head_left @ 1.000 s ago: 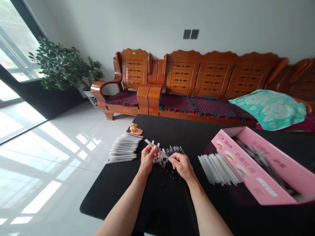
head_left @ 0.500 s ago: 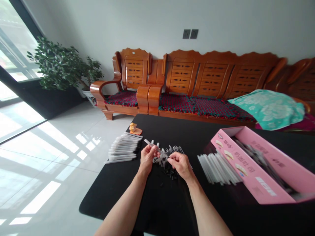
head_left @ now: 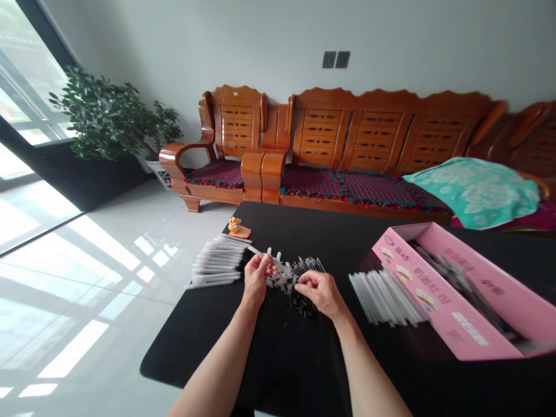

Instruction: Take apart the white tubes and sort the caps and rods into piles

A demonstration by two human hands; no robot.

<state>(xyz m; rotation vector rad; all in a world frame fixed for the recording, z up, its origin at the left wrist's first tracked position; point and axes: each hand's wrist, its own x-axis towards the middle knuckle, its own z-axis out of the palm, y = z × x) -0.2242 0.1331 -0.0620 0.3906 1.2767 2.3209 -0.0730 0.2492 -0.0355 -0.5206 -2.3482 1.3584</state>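
Observation:
My left hand (head_left: 258,279) is closed round a slim whitish tube (head_left: 255,251), one end of which sticks out toward the upper left. My right hand (head_left: 319,289) has thumb and forefinger pinched together at the right edge of a heap of small translucent plastic pieces (head_left: 284,279); whatever is between the fingertips is too small to make out. Behind the right hand lies a bunch of thin pointed rods (head_left: 309,264). Small black pieces (head_left: 299,304) are scattered between the hands. A row of whitish tubes with dark ends (head_left: 219,260) lies left of my left hand.
More translucent tubes (head_left: 384,298) lie side by side to the right, against a long pink box (head_left: 447,301) holding dark and clear pieces. A small yellow figurine (head_left: 234,225) sits at the far left of the black table (head_left: 195,347). Beyond stands a wooden bench (head_left: 321,136).
My left hand has drawn slightly left with the tube, away from the right hand. The right hand stays nearly in place at the heap.

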